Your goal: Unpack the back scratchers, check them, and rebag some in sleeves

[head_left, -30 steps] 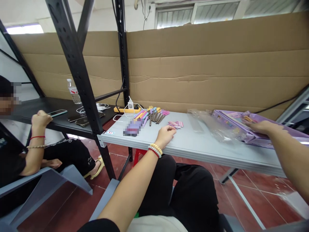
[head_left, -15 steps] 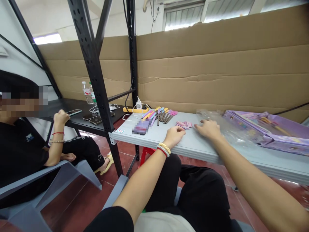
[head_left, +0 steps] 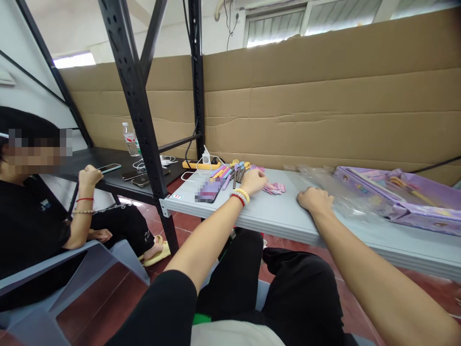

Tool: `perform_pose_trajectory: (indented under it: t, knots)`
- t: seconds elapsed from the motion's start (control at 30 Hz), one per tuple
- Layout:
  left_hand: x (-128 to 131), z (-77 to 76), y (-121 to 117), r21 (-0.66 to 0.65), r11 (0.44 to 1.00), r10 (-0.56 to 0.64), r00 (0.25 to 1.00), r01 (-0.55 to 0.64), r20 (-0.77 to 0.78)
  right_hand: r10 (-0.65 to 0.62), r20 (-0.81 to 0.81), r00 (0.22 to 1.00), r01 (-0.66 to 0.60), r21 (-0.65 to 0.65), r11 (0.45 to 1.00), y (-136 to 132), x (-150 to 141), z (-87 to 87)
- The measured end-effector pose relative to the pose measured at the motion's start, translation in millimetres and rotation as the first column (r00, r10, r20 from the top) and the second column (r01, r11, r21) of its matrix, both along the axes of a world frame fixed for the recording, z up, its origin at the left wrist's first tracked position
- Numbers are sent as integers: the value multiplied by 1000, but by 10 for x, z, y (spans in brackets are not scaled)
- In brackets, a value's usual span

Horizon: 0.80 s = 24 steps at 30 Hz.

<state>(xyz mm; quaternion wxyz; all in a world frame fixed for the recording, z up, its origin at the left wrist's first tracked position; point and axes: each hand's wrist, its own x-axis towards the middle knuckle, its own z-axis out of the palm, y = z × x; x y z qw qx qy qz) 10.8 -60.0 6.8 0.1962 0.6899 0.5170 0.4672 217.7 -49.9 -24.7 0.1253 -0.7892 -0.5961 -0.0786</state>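
My left hand (head_left: 254, 181) reaches over the near ends of a row of small forks (head_left: 237, 172) with coloured heads and dark handles. Its fingers bend down and are closed; whatever they pinch is hidden. Just right of it lies a small pile of pink printed slips (head_left: 274, 188). My right hand (head_left: 316, 199) rests on the grey table (head_left: 288, 211) in a loose fist, knuckles up, with nothing seen in it. It lies between the slips and a clear plastic bag (head_left: 345, 192).
A purple case (head_left: 425, 211) with stationery-like items sits at right. At left are coloured pens (head_left: 220, 172), a phone (head_left: 209, 190) and a yellow power strip (head_left: 201, 165). A black shelf post (head_left: 139, 96) rises beside a seated person (head_left: 32, 216). Cardboard (head_left: 324, 110) backs the table.
My left hand has moved forward and left, from beside the pink slips to over the forks. My right hand has shifted slightly right and down, its fingers now curled in.
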Motion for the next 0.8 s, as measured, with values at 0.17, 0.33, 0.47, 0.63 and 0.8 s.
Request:
perform_pose_trajectory:
  t: [0.17,0.33,0.47,0.63,0.8]
  knots:
    - [-123,-70,199,130,983,134,991,-130,-20,-9,-6,1000,10,112,994,-76,-41,1]
    - [-180,-301,179,133,980,159,982,-145,-101,3,-41,999,0,68,998,-116,-55,23]
    - [-172,-312,152,96,980,193,952,-175,-237,28,-25,999,-27,53,998,-123,-44,36]
    - [-85,-297,125,62,971,236,869,-232,-436,50,-11,999,-49,75,996,-108,-45,27]
    - [-54,-306,123,52,968,230,782,-246,-579,45,27,999,-48,111,993,-106,-61,23]
